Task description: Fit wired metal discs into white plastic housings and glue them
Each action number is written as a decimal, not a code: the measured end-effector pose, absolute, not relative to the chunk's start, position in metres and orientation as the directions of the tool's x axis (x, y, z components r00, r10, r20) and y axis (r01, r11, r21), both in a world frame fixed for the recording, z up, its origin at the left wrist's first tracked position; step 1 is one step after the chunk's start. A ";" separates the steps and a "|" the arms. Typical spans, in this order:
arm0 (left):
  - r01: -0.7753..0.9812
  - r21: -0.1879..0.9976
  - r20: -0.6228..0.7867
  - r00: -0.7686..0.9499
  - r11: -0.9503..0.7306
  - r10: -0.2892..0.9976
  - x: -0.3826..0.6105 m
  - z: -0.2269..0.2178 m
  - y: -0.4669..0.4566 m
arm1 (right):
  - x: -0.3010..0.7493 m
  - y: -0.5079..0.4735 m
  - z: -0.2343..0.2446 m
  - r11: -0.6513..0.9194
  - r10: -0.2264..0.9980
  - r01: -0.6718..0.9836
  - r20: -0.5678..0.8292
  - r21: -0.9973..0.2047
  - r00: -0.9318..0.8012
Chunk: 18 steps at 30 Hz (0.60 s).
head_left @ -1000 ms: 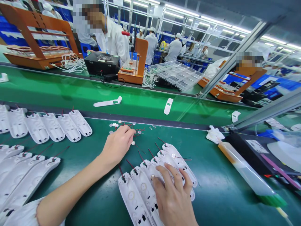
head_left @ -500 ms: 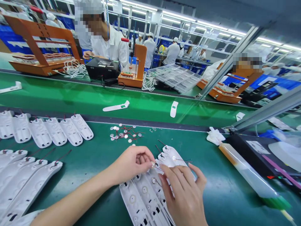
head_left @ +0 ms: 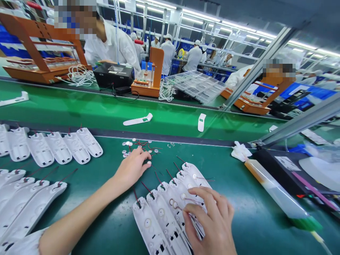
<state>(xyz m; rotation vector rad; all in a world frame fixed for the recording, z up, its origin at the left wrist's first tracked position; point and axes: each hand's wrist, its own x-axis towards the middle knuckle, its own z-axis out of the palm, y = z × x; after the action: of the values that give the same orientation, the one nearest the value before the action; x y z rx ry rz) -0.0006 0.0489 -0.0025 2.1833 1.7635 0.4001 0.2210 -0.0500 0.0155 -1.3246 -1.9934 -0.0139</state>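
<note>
My left hand [head_left: 132, 166] reaches over a loose pile of small silvery discs with red wires [head_left: 129, 143]. Its thumb and fingers are apart, close to a single disc [head_left: 149, 163] at the near edge of the pile. My right hand [head_left: 209, 221] pinches the wires of a small round wired disc [head_left: 174, 204] between thumb and forefinger. That disc is over a row of white curved plastic housings [head_left: 162, 214]. Round ring marks show in the nearer housings, and another wired disc [head_left: 195, 176] lies on the farthest one. Red wires stick out from the housings' ends.
More white housings lie at left in a back row [head_left: 62, 147] and a front row [head_left: 34, 198]. Beyond the bench edge, a green conveyor belt [head_left: 170, 122] carries white parts [head_left: 138, 119]. A brush [head_left: 276, 191] and crumpled tissue [head_left: 241, 151] lie at right. Co-workers stand behind.
My left hand has left the housings and moved left and away to the disc pile. My right hand stays over the housings, now with a wired disc in its pinch. Belt parts have shifted right.
</note>
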 end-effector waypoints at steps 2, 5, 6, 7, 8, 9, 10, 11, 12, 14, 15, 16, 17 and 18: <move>0.887 0.396 0.035 0.242 -0.236 0.970 -0.001 -0.010 0.050 | 0.218 -0.054 0.009 0.480 0.793 0.787 0.575 -0.388 -0.201; 0.887 0.388 0.052 0.250 -0.250 0.967 0.002 -0.015 0.048 | 0.210 -0.059 0.000 0.499 0.775 0.797 0.586 -0.339 -0.236; 0.888 0.387 0.056 0.246 -0.249 0.968 0.003 -0.015 0.047 | 0.208 -0.060 -0.002 0.501 0.775 0.806 0.578 -0.316 -0.255; 0.888 0.388 0.061 0.243 -0.247 0.968 0.003 -0.015 0.047 | 0.206 -0.061 -0.003 0.503 0.779 0.812 0.563 -0.295 -0.278; 0.888 0.390 0.067 0.239 -0.246 0.969 0.004 -0.014 0.047 | 0.204 -0.061 -0.005 0.503 0.786 0.817 0.541 -0.282 -0.298; 0.886 0.393 0.072 0.236 -0.246 0.969 0.004 -0.013 0.047 | 0.202 -0.061 -0.006 0.507 0.787 0.818 0.534 -0.273 -0.309; 0.884 0.398 0.078 0.234 -0.245 0.969 0.003 -0.012 0.047 | 0.201 -0.061 -0.007 0.511 0.786 0.816 0.530 -0.268 -0.318; 0.881 0.405 0.082 0.232 -0.245 0.969 0.003 -0.011 0.047 | 0.199 -0.061 -0.007 0.517 0.784 0.813 0.528 -0.267 -0.325; 0.877 0.413 0.088 0.229 -0.244 0.970 0.003 -0.009 0.047 | 0.198 -0.060 -0.008 0.521 0.783 0.810 0.527 -0.268 -0.329; 0.870 0.431 0.100 0.218 -0.240 0.971 0.004 -0.006 0.047 | 0.196 -0.060 -0.010 0.522 0.783 0.807 0.530 -0.275 -0.326; 0.866 0.441 0.107 0.210 -0.236 0.972 0.004 -0.005 0.047 | 0.195 -0.060 -0.010 0.523 0.783 0.806 0.531 -0.278 -0.324; 0.862 0.450 0.114 0.202 -0.232 0.973 0.004 -0.003 0.048 | 0.195 -0.060 -0.010 0.522 0.783 0.805 0.531 -0.280 -0.323; 0.860 0.457 0.119 0.195 -0.228 0.974 0.004 -0.002 0.048 | 0.194 -0.060 -0.010 0.520 0.785 0.806 0.530 -0.282 -0.321; 0.856 0.465 0.125 0.190 -0.227 0.974 0.004 0.000 0.048 | 0.194 -0.060 -0.009 0.517 0.787 0.808 0.529 -0.282 -0.319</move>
<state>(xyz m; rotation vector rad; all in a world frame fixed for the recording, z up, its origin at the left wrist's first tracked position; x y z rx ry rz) 0.0042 0.0476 -0.0001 2.1783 1.7382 0.5758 0.1939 -0.0597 -0.0093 -1.2937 -2.1389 -0.0444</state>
